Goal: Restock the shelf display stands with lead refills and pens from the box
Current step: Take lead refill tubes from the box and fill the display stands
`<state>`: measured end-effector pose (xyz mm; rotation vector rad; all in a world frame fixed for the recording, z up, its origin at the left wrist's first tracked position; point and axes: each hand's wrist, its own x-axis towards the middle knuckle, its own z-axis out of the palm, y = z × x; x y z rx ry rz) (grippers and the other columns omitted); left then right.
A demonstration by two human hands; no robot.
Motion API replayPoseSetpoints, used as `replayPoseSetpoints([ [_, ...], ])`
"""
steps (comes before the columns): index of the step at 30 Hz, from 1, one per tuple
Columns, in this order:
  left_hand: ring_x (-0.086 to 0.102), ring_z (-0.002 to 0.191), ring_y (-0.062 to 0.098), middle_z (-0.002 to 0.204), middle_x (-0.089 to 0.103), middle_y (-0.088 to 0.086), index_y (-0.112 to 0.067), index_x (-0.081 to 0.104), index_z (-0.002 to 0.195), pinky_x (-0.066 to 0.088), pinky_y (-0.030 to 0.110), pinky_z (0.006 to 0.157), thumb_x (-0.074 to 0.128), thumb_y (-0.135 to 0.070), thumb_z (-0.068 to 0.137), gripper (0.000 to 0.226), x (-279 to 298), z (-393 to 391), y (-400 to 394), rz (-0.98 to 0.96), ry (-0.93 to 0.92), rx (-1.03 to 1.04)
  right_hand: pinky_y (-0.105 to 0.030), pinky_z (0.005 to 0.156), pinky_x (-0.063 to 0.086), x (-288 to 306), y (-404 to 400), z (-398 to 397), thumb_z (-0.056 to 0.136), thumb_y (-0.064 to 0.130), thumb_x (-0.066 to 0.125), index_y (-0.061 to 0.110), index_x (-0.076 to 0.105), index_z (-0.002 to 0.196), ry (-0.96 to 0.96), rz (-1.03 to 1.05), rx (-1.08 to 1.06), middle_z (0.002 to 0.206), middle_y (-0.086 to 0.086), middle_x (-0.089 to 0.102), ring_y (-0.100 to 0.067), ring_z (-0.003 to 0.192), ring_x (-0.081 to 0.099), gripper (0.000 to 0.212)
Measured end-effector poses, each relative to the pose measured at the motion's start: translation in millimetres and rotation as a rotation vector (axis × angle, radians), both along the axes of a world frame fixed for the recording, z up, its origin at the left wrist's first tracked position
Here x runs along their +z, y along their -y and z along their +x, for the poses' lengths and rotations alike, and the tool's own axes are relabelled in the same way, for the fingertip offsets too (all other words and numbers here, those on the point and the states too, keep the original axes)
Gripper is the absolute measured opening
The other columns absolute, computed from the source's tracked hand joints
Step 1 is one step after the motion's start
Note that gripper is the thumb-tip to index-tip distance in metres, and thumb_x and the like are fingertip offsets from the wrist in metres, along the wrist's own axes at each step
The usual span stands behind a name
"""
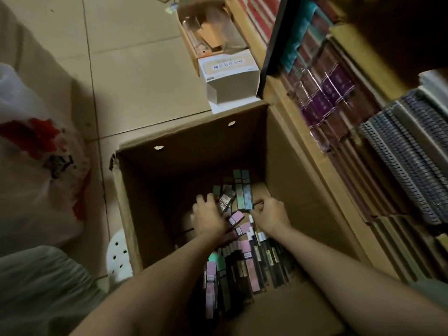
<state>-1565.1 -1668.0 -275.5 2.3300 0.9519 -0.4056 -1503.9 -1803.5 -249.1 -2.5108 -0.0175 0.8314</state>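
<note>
A deep cardboard box [150, 190] stands open on the floor below me. Its bottom holds several slim lead refill packs [242, 190] in pink, green, blue and dark colours, plus pens [257, 241] lying lengthwise. Both my arms reach down inside. My left hand [208, 215] lies over the packs with its fingers curled down among them; whether it holds one is hidden. My right hand [271, 214] curls its fingers at the edge of a green and blue pack near the box's right wall.
A shelf unit [358, 117] with wrapped notebooks and spiral pads runs along the right. A white carton [230, 78] and an open cardboard box [211, 27] stand on the tiled floor beyond. A white plastic bag [36, 166] and a white stool [118, 258] sit left.
</note>
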Motion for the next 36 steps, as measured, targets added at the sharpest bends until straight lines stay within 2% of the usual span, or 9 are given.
replayPoseSetpoints([
  [4,0.04,0.124,0.03,0.137,0.039,0.012,-0.013,0.046,0.134,0.045,0.037,0.096,0.071,-0.008,0.082,0.057,-3.5,-3.0,-2.1,-0.129,0.04,0.136,-0.041,0.095,0.05,-13.6,-24.1,14.7,0.094,0.018,0.061,0.007,0.05,0.131,0.049,0.021,-0.058,0.125,-0.014,0.058,-0.028,0.113,0.057,0.04],
  [8,0.047,0.104,0.018,0.127,0.042,0.008,-0.007,0.049,0.126,0.047,0.008,0.049,0.064,0.009,0.081,0.051,-6.6,-15.6,2.5,-0.221,0.092,0.213,-0.042,0.096,0.046,-23.2,-44.1,25.2,0.093,0.019,0.062,0.005,0.039,0.138,0.154,-0.05,-0.066,0.133,-0.017,0.049,-0.034,0.122,0.05,0.052],
  [9,0.05,0.095,0.013,0.123,0.044,0.008,-0.005,0.05,0.124,0.045,0.005,0.049,0.062,0.01,0.082,0.047,-6.9,-16.4,3.3,-0.239,0.107,0.229,-0.042,0.096,0.046,-24.8,-47.3,25.4,0.092,0.019,0.064,0.005,0.039,0.137,0.16,-0.068,-0.065,0.132,-0.018,0.049,-0.035,0.122,0.05,0.053],
  [13,0.059,0.094,0.016,0.119,0.057,0.009,-0.007,0.052,0.122,0.056,0.021,0.062,0.059,0.003,0.089,0.035,-9.0,-11.8,3.5,-0.285,0.072,0.266,-0.044,0.095,0.048,-30.2,-48.3,22.0,0.088,0.018,0.07,0.005,0.049,0.128,0.102,-0.094,-0.147,0.13,-0.016,0.049,-0.035,0.116,0.053,0.047],
  [16,0.051,0.07,0.004,0.104,0.059,0.004,-0.014,0.051,0.103,0.039,0.01,0.037,0.057,-0.002,0.092,0.017,-10.6,-13.1,6.0,-0.344,0.089,0.367,-0.039,0.095,0.048,-32.8,-39.7,18.8,0.086,0.015,0.073,0.006,0.058,0.12,0.066,-0.027,-0.183,0.126,-0.013,0.051,-0.03,0.111,0.056,0.038],
  [22,0.053,0.065,0.007,0.097,0.058,0.0,-0.018,0.047,0.101,0.04,0.013,0.031,0.055,-0.005,0.095,0.017,1.3,-14.4,5.2,-0.551,0.191,0.667,-0.03,0.084,0.052,-13.6,-18.6,14.1,0.089,0.006,0.068,0.016,0.051,0.136,0.017,0.206,-0.29,0.089,-0.007,0.068,-0.019,0.091,0.065,0.051],
  [27,0.066,0.066,0.011,0.09,0.063,0.003,-0.018,0.052,0.111,0.049,0.018,0.043,0.054,-0.005,0.095,0.021,34.4,-11.3,1.6,-0.947,0.169,0.57,-0.009,0.046,0.044,23.2,1.6,3.6,0.084,-0.01,0.065,0.03,0.027,0.15,-0.126,0.417,-0.218,0.079,0.001,0.058,0.0,0.057,0.061,0.086],
  [32,0.062,0.055,0.017,0.073,0.062,0.007,-0.012,0.055,0.097,0.057,0.033,0.052,0.047,-0.017,0.101,0.011,57.9,-22.8,11.4,-1.109,0.225,0.539,-0.028,0.061,0.056,47.3,7.5,-12.5,0.084,-0.001,0.071,0.018,0.045,0.135,-0.117,0.479,-0.221,0.093,-0.017,0.067,-0.016,0.071,0.066,0.06],
  [36,0.072,0.081,0.032,0.089,0.071,0.014,-0.011,0.056,0.104,0.058,0.048,0.078,0.044,-0.018,0.102,0.013,58.6,-34.5,12.4,-1.125,0.239,0.516,-0.024,0.061,0.057,53.9,6.8,-20.6,0.09,0.005,0.066,0.014,0.049,0.128,-0.077,0.545,-0.179,0.082,-0.014,0.07,-0.01,0.064,0.069,0.042],
])
